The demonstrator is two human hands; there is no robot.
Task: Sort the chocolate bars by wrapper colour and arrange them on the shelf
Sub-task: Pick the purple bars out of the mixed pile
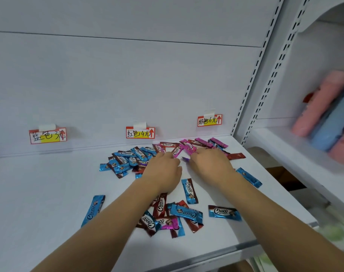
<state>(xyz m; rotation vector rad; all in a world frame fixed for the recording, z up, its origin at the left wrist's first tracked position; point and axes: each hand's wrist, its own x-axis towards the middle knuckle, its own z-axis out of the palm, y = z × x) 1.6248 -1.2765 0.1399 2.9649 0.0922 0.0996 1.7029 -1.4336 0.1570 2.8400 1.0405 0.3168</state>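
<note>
Choco bars in blue, red and pink wrappers lie scattered on the white shelf (49, 193). A mostly blue heap (126, 158) sits at the back middle, pink bars (218, 142) at the back right, and a mixed pile (173, 214) near the front. My left hand (163, 169) reaches into the back heap, its curled fingers pinching a pink bar (176, 152). Just beside it, my right hand (208, 163) pinches another pink bar (189, 148) at the fingertips. Three price labels on the back wall mark blue (47, 135), red (140, 132) and pink (210, 120).
Single blue bars lie at the front left (93, 210), centre (189, 191), front right (224, 213) and right edge (248, 177). A red bar (236, 156) lies at the right. The neighbouring shelf holds pink and blue rolls (324, 114). A slotted upright (251, 81) separates the bays.
</note>
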